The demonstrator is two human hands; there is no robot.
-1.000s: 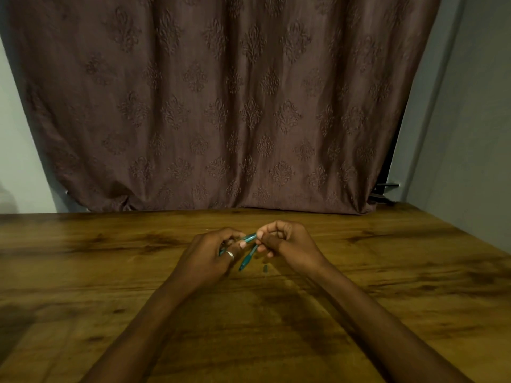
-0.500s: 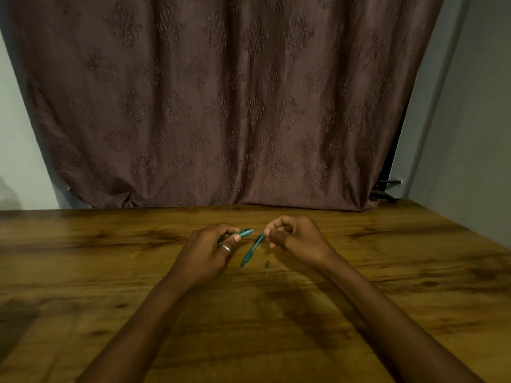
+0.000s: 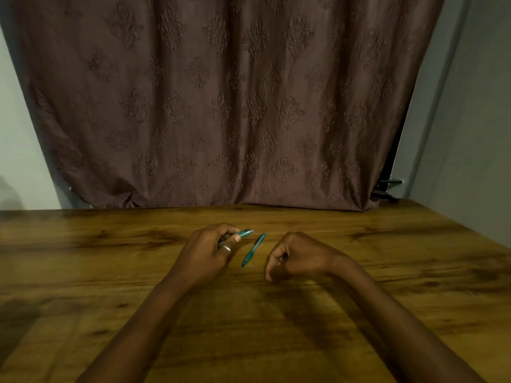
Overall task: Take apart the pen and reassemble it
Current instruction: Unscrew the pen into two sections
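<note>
Pen: apart, in at least two teal pieces, both near the middle of the table.
Loose piece: a slim teal length lying on the wood between the two hands, slanted, its far end pointing away from the person. Nothing touches it.
Held piece: a teal tube sticking out of the left hand toward the loose piece, its tip just short of that piece's far end.
Left hand: closed around the held piece, thumb on top, a ring on one finger; it sits just left of the loose piece.
Right hand: curled into a loose fist just right of the loose piece, fingertips down toward the wood. Whether it pinches some small part I cannot tell; the fingers hide it.
Small parts: a spring, tip or refill may lie under or beside the right hand, but none shows clearly.
Done: the taking-apart looks well under way or finished, since the barrel is split and one half is set down.
Left: by my reading, any further stripping of the held piece, then the whole reassembly: gather the small parts, seat them, join the two halves.
Backdrop: a brown patterned curtain hangs behind the table's far edge.
</note>
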